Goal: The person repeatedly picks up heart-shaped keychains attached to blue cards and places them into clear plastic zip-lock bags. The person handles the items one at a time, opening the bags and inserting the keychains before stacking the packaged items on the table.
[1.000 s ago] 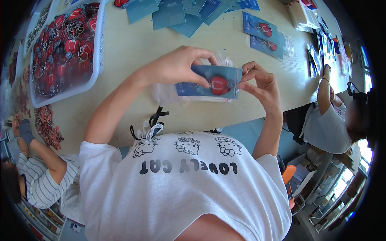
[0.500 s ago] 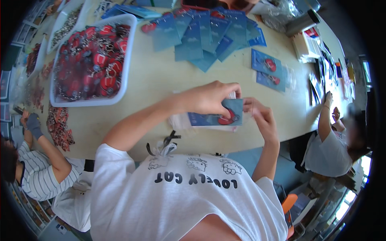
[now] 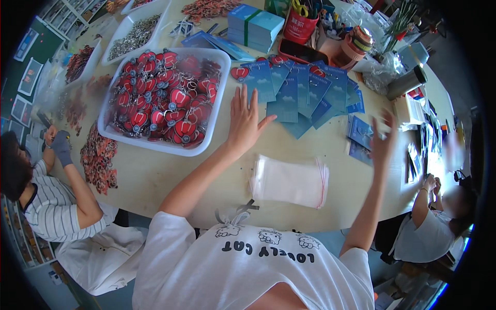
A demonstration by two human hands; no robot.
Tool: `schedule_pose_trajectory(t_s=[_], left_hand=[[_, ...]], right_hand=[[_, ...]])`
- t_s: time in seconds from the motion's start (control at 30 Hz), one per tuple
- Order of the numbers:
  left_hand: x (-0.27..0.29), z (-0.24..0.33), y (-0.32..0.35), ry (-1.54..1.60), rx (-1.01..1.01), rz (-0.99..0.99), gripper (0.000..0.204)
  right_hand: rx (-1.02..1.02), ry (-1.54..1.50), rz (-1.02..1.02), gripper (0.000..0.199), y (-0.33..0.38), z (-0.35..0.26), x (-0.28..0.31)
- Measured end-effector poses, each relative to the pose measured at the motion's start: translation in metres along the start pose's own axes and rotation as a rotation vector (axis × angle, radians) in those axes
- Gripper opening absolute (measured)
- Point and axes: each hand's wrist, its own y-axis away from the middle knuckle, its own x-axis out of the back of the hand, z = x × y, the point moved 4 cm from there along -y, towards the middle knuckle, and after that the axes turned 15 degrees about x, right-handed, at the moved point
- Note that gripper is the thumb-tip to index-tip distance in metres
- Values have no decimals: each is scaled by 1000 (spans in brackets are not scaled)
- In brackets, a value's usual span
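Note:
My left hand is empty, its fingers spread over the table just short of a fan of blue cards. Red key rings lie on some of these cards. On the right, my right hand looks empty with fingers apart, though motion smears it. It is above a small group of blue cards, which it partly hides. Between my forearms lies a stack of clear plastic bags with a red line along one end. A white tub full of red key rings stands left of my left hand.
A bin of metal rings, a card stack, a red pen holder, a phone and a steel flask stand farther back. Orange-red pieces lie near a person at left; another person sits at right.
The blue card with its red key ring has left my hands. My left hand has moved forward to the fanned cards, and my right hand has moved right. The bag stack is now uncovered.

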Motion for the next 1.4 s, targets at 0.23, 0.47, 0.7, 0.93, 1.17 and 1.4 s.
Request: schedule_pose_trajectory(t_s=[0.23, 0.47, 0.7, 0.93, 1.17, 1.4], left_hand=[[-10, -1, 7, -118, -23, -56, 77], [-7, 1, 7, -152, -35, -38, 73], [6, 6, 1, 173, -80, 94, 54], [38, 19, -6, 842, 106, 151, 31], [62, 82, -29, 1087, 48, -321, 39], [37, 118, 6, 1235, 327, -773, 36]], right_hand=[[310, 18, -374, 55, -41, -180, -175], [36, -95, -494, 64, -38, -159, -207], [-94, -376, -395, 43, -39, -166, -185], [197, -658, -31, 23, -50, -147, -80], [-86, -1284, -105, 22, -32, -112, -34], [-425, -1448, -184, 33, 28, -112, -26]])
